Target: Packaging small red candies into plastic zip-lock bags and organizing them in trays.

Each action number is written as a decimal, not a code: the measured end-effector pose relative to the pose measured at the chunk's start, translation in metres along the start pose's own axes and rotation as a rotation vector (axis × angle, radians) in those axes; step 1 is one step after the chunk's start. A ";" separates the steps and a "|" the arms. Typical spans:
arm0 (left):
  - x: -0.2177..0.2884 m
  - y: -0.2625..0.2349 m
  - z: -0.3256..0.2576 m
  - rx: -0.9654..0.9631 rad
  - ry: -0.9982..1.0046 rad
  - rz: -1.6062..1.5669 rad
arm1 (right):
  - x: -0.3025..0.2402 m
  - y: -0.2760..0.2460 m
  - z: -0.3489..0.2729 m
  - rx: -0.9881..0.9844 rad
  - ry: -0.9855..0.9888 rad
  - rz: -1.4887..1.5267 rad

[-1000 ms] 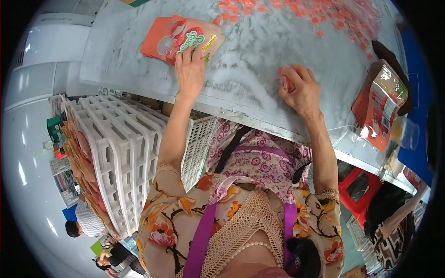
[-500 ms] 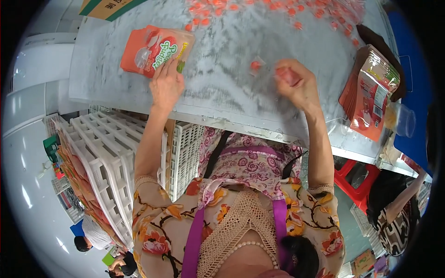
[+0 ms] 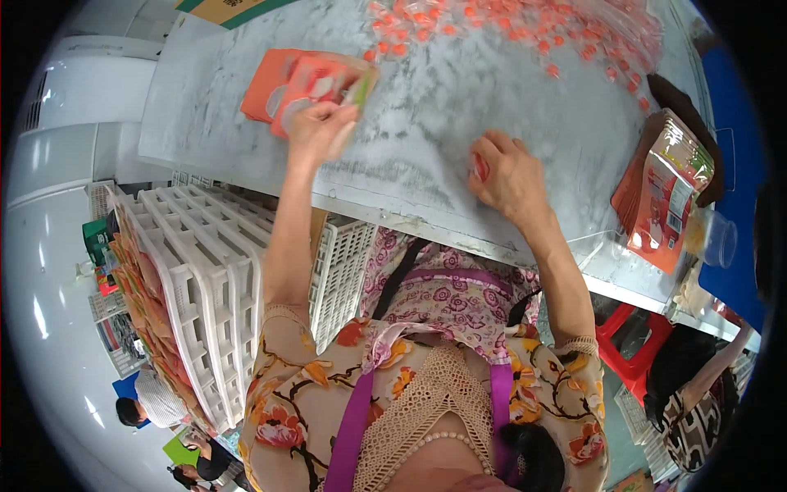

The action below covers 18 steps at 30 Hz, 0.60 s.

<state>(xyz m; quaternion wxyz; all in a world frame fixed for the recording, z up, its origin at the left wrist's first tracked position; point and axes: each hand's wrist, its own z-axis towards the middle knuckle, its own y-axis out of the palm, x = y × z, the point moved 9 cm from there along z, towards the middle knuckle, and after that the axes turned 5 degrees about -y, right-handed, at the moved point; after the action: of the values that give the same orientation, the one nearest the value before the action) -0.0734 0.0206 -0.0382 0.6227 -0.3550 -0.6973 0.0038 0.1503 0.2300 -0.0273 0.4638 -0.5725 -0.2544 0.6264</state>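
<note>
The left hand (image 3: 321,133) is pinching a seemingly light, slippery red pouch (image 3: 316,87) by its sensible near edge, while the right hand (image 3: 510,179) is clasping a small red piece (image 3: 481,168) in curled fingers.

a pouch stack (image 3: 268,86) lies left on the table (image 3: 434,115), sweets (image 3: 514,34) beyond, more pouches (image 3: 666,193) right.

On my feed, left side: a stack of white slatted plastic crates (image 3: 209,279), another white lattice-sided plastic crate (image 3: 340,271) just right of it. Top left I get a tan-and-green cardboard box (image 3: 229,10), partly cut off. Right edge: a clear round plastic cup (image 3: 721,239) beside a flat blue panel (image 3: 730,295), red plastic stool (image 3: 635,353) lower down. I count three people: striped top (image 3: 160,398) and black top (image 3: 217,463) lower left, black-and-white patterned clothing (image 3: 693,426) lower right.
</note>
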 end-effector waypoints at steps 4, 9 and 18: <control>-0.005 0.071 -0.012 -0.180 0.096 -0.154 | 0.001 -0.008 -0.017 0.102 -0.001 0.040; -0.009 0.115 -0.018 -0.220 0.086 0.075 | 0.022 -0.015 -0.023 0.193 0.122 0.235; 0.041 0.151 -0.043 -0.204 0.197 0.530 | 0.012 -0.018 -0.025 0.129 -0.006 -0.004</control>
<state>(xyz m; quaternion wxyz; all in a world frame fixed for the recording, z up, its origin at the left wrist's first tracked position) 0.0392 0.1348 -0.0605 0.6258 -0.5840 -0.5133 0.0616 0.1806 0.2431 -0.0232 0.5002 -0.5390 -0.2160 0.6424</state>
